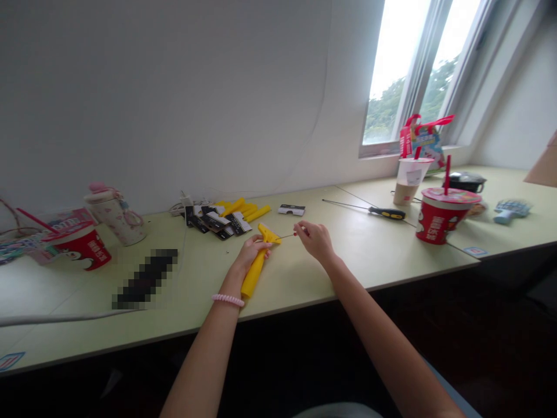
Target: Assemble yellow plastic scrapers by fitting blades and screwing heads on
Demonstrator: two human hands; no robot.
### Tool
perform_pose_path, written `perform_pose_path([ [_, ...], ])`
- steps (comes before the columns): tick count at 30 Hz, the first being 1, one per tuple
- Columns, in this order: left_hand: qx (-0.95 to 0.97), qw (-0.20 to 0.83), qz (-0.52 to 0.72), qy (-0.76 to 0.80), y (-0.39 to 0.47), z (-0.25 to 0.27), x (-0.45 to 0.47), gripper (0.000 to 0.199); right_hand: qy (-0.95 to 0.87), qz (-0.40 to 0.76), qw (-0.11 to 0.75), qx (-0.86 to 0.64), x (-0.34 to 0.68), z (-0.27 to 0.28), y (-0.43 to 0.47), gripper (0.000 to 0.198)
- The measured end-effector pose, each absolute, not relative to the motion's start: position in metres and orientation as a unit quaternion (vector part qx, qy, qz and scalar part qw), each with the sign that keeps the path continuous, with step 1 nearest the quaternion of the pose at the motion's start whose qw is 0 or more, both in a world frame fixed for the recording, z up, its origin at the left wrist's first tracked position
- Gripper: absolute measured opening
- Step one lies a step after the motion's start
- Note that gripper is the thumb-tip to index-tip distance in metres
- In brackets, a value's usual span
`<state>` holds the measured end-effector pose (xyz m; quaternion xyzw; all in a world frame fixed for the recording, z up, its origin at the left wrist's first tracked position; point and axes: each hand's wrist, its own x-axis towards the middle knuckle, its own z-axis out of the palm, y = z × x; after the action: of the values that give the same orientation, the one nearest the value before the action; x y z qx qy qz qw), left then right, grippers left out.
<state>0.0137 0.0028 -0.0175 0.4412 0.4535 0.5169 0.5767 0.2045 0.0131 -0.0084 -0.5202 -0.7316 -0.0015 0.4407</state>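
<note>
My left hand [253, 252] is wrapped around a yellow T-shaped tool, which looks like a scraper [253, 277], near its head. Its handle slants down toward the table's front edge. Between the fingertips of my right hand [314, 237] is a thin metal rod with a small red end, like a small screwdriver [286, 236]. The rod points left and its tip meets the yellow head; whether it sits in a screw is too small to tell. Behind my hands lie several yellow handles [256, 213] and black-and-white cards [217, 221]. A single black-and-white card [291, 209] lies apart, near my right hand.
A long screwdriver [386, 213] with a black-and-yellow handle lies to the right. Beyond it stand a red cup [439, 217] and a clear cup [409, 181]. At left are another red cup [87, 247], a bottle [117, 215] and a pixelated dark object [145, 280].
</note>
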Motion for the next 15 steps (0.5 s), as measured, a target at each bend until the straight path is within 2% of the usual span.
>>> perform_pose_path([
  [15,0.469,0.567,0.511,0.444,0.001,-0.016,0.014,0.024,-0.694,0.083,0.463,-0.545,0.207,-0.010,0.019,0.041],
])
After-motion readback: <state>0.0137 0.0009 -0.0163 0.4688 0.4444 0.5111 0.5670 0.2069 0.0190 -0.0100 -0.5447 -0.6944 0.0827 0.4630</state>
